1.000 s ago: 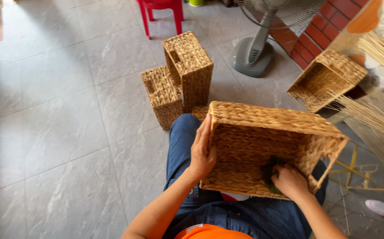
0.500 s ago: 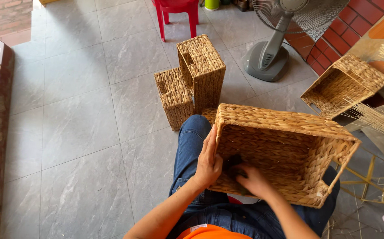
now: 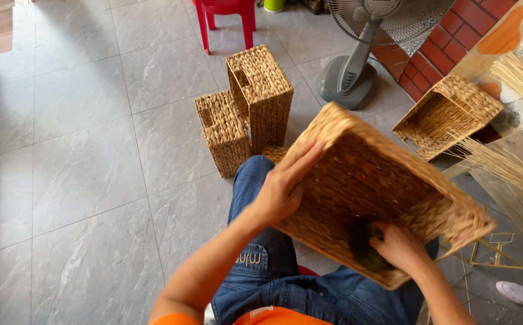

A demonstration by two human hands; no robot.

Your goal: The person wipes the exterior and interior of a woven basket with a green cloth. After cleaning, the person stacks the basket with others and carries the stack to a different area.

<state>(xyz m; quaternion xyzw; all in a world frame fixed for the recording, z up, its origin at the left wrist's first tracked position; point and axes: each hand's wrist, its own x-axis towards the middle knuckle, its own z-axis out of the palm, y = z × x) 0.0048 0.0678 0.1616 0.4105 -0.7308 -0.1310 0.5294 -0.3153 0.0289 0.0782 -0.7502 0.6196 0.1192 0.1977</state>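
Observation:
A large rectangular woven straw basket [image 3: 382, 180] rests tilted on my lap, its outer side turned up toward me. My left hand [image 3: 282, 183] lies flat on its left side with fingers spread, steadying it. My right hand [image 3: 397, 247] is at the basket's near lower edge, closed around a small dark object [image 3: 362, 248] pressed against the weave. I cannot tell what that dark object is. My legs in blue jeans [image 3: 261, 265] sit under the basket.
Two tall woven baskets [image 3: 246, 105] stand on the grey tile floor ahead. Another open woven basket [image 3: 445, 114] lies at the right, by loose straw stalks [image 3: 514, 162]. A standing fan [image 3: 358, 54] and a red plastic chair [image 3: 225, 15] are at the back.
The basket has been turned over from opening-up to its outer side facing me. My left hand shifted onto its upper left side, and my right hand moved from inside to the near edge.

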